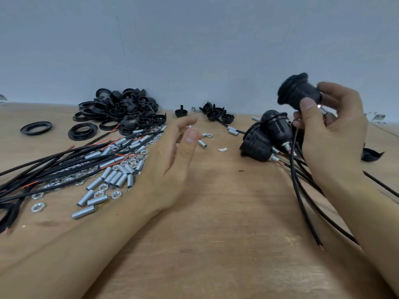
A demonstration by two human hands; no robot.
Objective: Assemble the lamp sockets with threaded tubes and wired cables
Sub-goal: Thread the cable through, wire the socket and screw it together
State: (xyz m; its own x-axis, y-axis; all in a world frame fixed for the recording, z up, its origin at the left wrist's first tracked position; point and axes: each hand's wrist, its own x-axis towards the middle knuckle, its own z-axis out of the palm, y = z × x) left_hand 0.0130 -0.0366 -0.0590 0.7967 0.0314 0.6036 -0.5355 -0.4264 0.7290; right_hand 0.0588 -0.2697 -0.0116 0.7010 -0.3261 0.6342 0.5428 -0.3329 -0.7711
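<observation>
Above table (pixel 216 212): right hand (pixel 332 134) fingers pinching socket (pixel 300 91); left hand (pixel 172 160) fingers relaxed.

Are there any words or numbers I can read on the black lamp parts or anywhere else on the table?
No text can be read anywhere.
The lamp socket in the right hand: no print shows on it.
The finished sockets on the table: only ribbing, no letters.
The pile of black caps: moulded shapes, nothing that reads as text.
The threaded tubes: bare metal.
</observation>
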